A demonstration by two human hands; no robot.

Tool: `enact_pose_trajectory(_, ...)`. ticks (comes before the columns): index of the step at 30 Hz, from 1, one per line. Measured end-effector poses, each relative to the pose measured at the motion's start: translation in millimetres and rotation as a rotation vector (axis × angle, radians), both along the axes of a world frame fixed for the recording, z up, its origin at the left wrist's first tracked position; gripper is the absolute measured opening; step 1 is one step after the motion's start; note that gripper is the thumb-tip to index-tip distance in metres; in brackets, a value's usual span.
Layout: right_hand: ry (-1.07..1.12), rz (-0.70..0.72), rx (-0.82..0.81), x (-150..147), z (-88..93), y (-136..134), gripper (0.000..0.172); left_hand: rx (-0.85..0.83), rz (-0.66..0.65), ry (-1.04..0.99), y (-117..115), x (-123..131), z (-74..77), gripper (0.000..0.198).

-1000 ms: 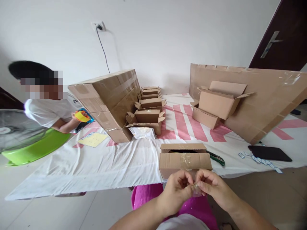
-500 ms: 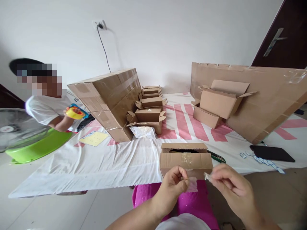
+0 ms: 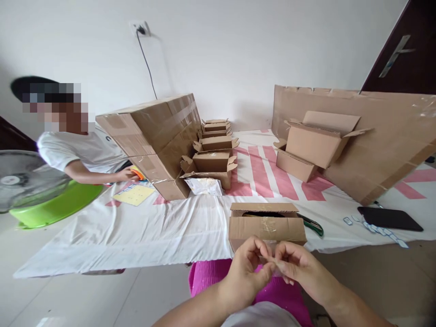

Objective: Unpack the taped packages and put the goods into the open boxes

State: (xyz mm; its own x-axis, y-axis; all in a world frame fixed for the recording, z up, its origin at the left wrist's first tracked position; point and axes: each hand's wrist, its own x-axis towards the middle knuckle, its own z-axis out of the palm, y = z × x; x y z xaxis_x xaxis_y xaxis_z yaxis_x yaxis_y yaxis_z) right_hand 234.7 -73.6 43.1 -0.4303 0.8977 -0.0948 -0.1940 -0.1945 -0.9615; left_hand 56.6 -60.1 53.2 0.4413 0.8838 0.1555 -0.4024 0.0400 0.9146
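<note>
A small cardboard box (image 3: 247,230) stands at the table's front edge, its lid part open and dark inside, with clear tape across its front flap. Just before it, over my lap, my left hand (image 3: 248,270) and my right hand (image 3: 301,265) meet fingertip to fingertip. Both pinch a scrap of clear tape (image 3: 276,270), mostly hidden by the fingers. Right behind the box lies a green-handled tool (image 3: 313,226), its other end covered by the box.
Large taped cartons (image 3: 146,136) and a row of opened small boxes (image 3: 211,169) stand left of centre. Two more boxes (image 3: 311,145) lean by a cardboard panel (image 3: 381,150). A black tablet-like slab (image 3: 390,219) lies right. Far left, a person (image 3: 81,159) holds an orange ring (image 3: 138,172).
My right hand has moved left with its crumpled scrap to meet my left hand and its tape piece. The other person's hand has lowered the rings to the table.
</note>
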Motion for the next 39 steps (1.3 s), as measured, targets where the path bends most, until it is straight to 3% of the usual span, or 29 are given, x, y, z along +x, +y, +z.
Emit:
enact_pose_trajectory(2, -0.022, -0.029, 0.069, 6, 2.6, -1, 0.024, -0.058, 0.036, -0.033, 1, 0, 0.0, 0.041)
enact_pose_trajectory(3, -0.052, -0.116, 0.158, 10, 5.4, -2, 0.019, -0.08, 0.074, -0.041, 1, -1, 1.1, 0.044)
enact_pose_trajectory(5, -0.173, -0.32, 0.471, 13, 14.4, -7, 0.008, -0.119, 0.162, -0.021, 2, -3, 4.3, 0.048)
enact_pose_trajectory(6, -0.259, -0.377, 0.683, 12, 20.0, -10, 0.013, -0.132, 0.189, 0.009, 2, -3, 5.8, 0.048)
enact_pose_trajectory(8, -0.453, -0.354, 1.084, 7, 30.9, -13, 0.028, -0.13, 0.204, 0.08, -1, -2, 7.2, 0.045)
enact_pose_trajectory(10, -0.598, -0.287, 1.29, -2, 37.4, -13, 0.037, -0.093, 0.2, 0.121, -5, 1, 5.5, 0.041)
enact_pose_trajectory(12, -0.667, -0.316, 1.3, -11, 36.8, -11, 0.034, -0.04, 0.218, 0.115, -10, 4, 1.4, 0.037)
enact_pose_trajectory(18, -0.641, -0.405, 1.124, -12, 15.4, -3, 0.03, 0.184, 0.277, 0.074, -18, -2, -7.7, 0.026)
enact_pose_trajectory(22, -0.533, -0.328, 0.996, -9, 13.5, -1, 0.019, 0.306, 0.242, 0.112, -19, -5, -9.0, 0.022)
enact_pose_trajectory(25, -0.48, -0.308, 0.921, -8, 17.8, -2, 0.007, 0.379, 0.3, 0.238, -15, -8, -8.9, 0.025)
enact_pose_trajectory(28, -0.38, -0.209, 0.828, -9, 21.8, -6, 0.01, 0.444, 0.37, 0.447, -6, -13, -4.7, 0.015)
enact_pose_trajectory(30, -0.365, -0.134, 0.811, -10, 23.1, -8, 0.011, 0.49, 0.329, 0.523, -1, -17, -0.2, 0.007)
enact_pose_trajectory(32, -0.41, -0.117, 0.804, -12, 22.5, -9, 0.013, 0.506, 0.274, 0.548, 2, -20, 4.0, 0.016)
enact_pose_trajectory(36, -0.467, -0.163, 0.798, -19, 15.2, -10, 0.011, 0.406, 0.294, 0.57, 0, -18, 7.6, 0.018)
enact_pose_trajectory(39, -0.535, -0.264, 0.957, -23, 8.1, -10, 0.017, 0.303, 0.314, 0.567, -2, -13, 5.9, 0.019)
